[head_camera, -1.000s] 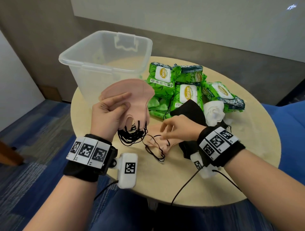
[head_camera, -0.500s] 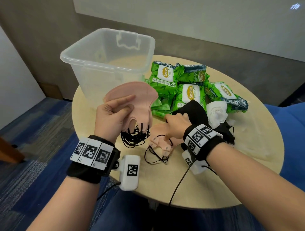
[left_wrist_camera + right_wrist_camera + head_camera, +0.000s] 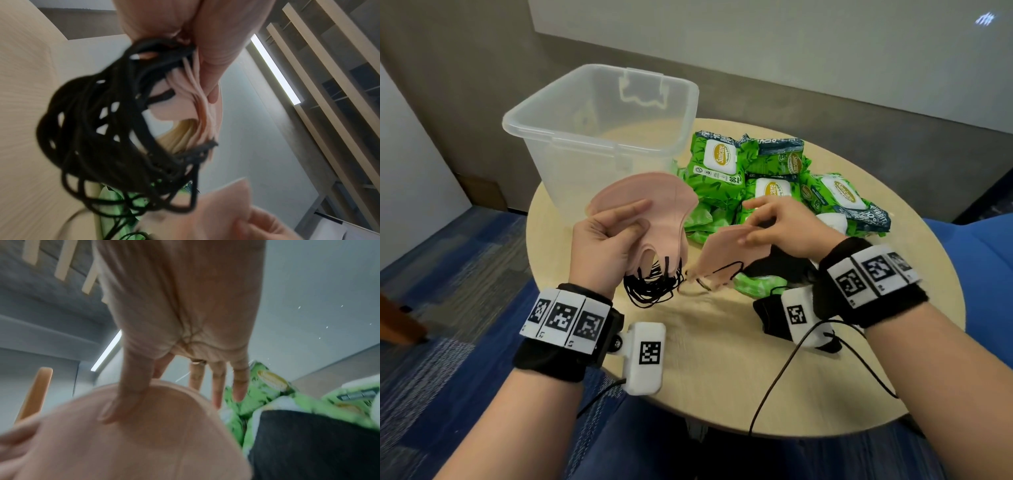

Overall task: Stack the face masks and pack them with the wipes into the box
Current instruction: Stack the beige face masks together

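A clear plastic box (image 3: 599,144) stands on the far left part of the round wooden table (image 3: 722,359). It is open at the top, and through its walls nothing can be seen inside; only the table colour shows through the bottom. A latch handle (image 3: 642,87) sits on its far rim.

The left hand (image 3: 602,250) holds a stack of pink face masks (image 3: 654,205) above the table, in front of the box. The thumb lies on the near side of the stack and the fingers are curled behind it, so the stack is pinched between them. The black ear loops (image 3: 654,284) of these masks hang down in a tangled bunch below the hand. In the left wrist view several thin pink layers are pressed together under the thumb.

The right hand (image 3: 780,229) holds one more pink mask (image 3: 726,253) just beside the stack, to its right, lifted off the table. The thumb and first finger pinch its upper edge; the other fingers are spread out and rather straight.

Green packs of wipes (image 3: 753,171) lie in a heap to the right of the box, on the table and not in it. A black mask (image 3: 780,267) lies under the right wrist, and a white mask (image 3: 835,222) shows partly behind the right hand.
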A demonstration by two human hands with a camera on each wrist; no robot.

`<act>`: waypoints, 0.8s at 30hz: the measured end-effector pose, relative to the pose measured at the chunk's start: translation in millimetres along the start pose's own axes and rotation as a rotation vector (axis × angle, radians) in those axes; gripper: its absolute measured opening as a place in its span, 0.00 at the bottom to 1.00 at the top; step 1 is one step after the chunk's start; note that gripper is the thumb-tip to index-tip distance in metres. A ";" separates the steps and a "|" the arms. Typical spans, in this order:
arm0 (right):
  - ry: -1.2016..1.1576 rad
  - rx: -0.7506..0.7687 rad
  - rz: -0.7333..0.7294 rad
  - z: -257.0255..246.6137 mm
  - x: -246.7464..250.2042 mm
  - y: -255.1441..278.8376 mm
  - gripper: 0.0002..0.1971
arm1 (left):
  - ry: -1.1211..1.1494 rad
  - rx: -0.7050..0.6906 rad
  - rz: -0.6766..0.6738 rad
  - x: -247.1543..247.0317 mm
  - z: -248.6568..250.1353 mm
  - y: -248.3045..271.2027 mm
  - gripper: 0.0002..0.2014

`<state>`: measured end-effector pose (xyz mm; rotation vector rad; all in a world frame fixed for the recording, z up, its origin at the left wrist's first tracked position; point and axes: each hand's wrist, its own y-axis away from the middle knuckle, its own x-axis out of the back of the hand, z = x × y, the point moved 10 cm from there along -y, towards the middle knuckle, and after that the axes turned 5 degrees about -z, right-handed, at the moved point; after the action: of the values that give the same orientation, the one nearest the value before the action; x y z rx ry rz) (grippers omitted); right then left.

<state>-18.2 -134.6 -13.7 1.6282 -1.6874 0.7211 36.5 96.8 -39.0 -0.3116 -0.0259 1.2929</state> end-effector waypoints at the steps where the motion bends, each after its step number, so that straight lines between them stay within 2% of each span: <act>1: -0.041 0.029 -0.029 -8.3 4.8 5.1 0.08 | -0.008 -0.003 0.002 -0.2 0.4 -0.2 0.15; 5: -0.269 0.146 -0.310 -46.9 0.4 30.4 0.03 | -0.016 0.033 0.002 -7.2 -5.9 0.9 0.13; 9: -0.328 0.232 -0.406 -74.4 -5.6 38.3 0.03 | 0.006 0.091 -0.067 -31.5 -10.4 9.9 0.15; 11: -0.277 0.233 -0.336 -79.0 -8.4 32.0 0.05 | 0.010 0.083 -0.115 -44.7 -5.6 16.9 0.13; 14: -0.236 0.253 -0.118 -77.8 -0.7 21.1 0.12 | 0.068 0.075 -0.160 -55.9 2.0 24.2 0.08; 15: -0.250 0.266 -0.071 -77.3 1.5 20.4 0.14 | 0.114 0.063 -0.192 -59.8 5.2 24.8 0.10; 18: -0.259 0.325 0.012 -80.2 4.7 25.5 0.15 | 0.206 0.057 -0.293 -70.6 10.3 27.3 0.27; 24: -0.121 0.407 0.137 -89.4 8.4 34.4 0.12 | 0.206 0.077 -0.261 -69.2 4.1 25.0 0.29</act>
<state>-44.3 -67.8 50.4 1.8726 -1.8390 1.1123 -7.2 38.1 -30.5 -0.3619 0.1535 0.9964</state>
